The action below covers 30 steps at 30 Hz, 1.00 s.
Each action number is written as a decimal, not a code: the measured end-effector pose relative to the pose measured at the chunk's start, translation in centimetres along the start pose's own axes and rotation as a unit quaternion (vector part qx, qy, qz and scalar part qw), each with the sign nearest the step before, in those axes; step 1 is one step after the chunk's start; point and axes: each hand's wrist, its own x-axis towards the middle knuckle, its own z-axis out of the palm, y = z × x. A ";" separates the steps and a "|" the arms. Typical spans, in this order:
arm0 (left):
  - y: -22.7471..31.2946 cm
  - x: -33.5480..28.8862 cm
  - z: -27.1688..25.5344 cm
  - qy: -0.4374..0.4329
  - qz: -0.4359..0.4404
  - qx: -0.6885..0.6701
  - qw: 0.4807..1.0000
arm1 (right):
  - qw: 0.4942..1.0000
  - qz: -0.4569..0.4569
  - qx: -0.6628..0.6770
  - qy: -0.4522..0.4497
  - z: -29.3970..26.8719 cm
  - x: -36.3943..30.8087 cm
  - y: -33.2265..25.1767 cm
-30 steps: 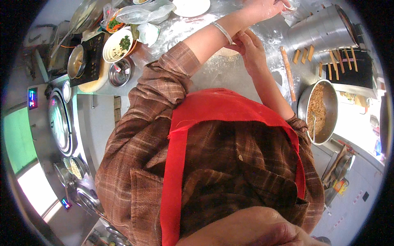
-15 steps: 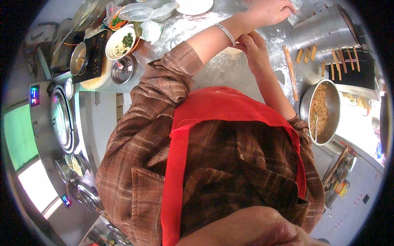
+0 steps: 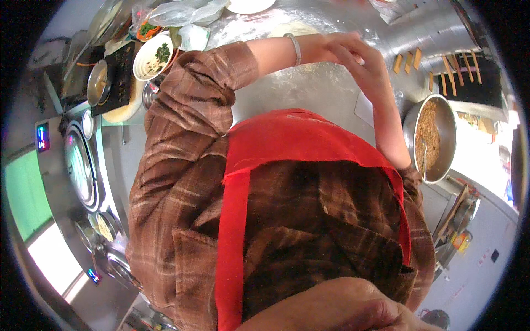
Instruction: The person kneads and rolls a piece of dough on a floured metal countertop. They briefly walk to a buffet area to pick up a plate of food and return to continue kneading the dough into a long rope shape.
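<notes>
My left hand [image 3: 343,45] reaches across the floured metal table [image 3: 298,91] to meet my right hand [image 3: 371,69]. The two overlap above the table's far right part. Fingers of my right hand are curled in, with a small pale bit showing between them; what it belongs to I cannot make out. My left fingers are largely hidden where the hands meet. Beyond my left forearm lies a pale, floury patch [image 3: 295,28]; whether it is dough or loose flour is unclear.
At right stands a metal bowl of brown crumbly filling [image 3: 428,129] with a spoon in it. Wooden handles [image 3: 408,62] stick out beside a large steel cylinder [image 3: 436,36]. A white bowl with chopped greens [image 3: 152,58], plastic bags [image 3: 185,14] and a pan [image 3: 98,83] are at left.
My left hand has come down and nearer to my right, which has risen and turned rightward. The rolling pin that lay at the right no longer shows. The view has shifted slightly.
</notes>
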 end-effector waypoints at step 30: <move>-5.7 3.5 5.2 -0.049 -0.093 0.152 0.983 | 0.992 -0.100 0.004 -0.073 3.2 2.6 1.7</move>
